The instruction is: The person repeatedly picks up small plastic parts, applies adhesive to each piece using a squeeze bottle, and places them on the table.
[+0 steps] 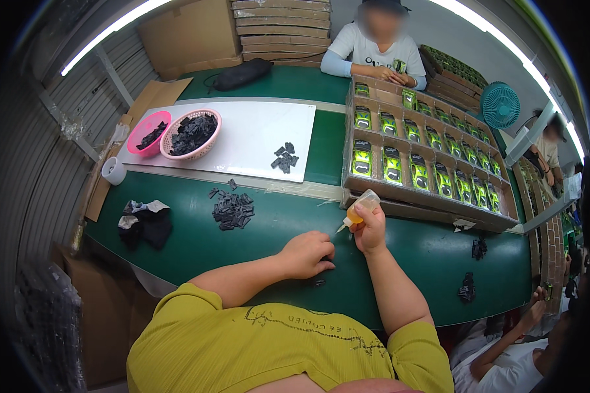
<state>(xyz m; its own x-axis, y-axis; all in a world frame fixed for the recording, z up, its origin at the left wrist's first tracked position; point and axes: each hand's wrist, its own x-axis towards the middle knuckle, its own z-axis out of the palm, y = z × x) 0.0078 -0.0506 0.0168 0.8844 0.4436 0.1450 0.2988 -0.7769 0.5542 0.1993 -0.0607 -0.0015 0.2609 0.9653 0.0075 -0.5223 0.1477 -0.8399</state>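
In my right hand [371,230] is a small clear squeeze bottle [368,198] with amber liquid in it. The bottle is tilted, its thin nozzle pointing down and to the left, close to my left hand [307,254]. My left fingers are curled together low over the table; whatever they hold, if anything, is hidden. A few small black plastic pieces [318,283] lie just below that hand. Farther left, a loose heap of similar black pieces [233,211] rests on the green table [275,219].
Beyond lies a white board [249,131] with a pink basket [191,156], a pink bowl [137,145] and black pieces. A cardboard tray [373,185] of green toy cars stands at right. Black cloth [147,226] lies left. A co-worker [377,52] sits opposite.
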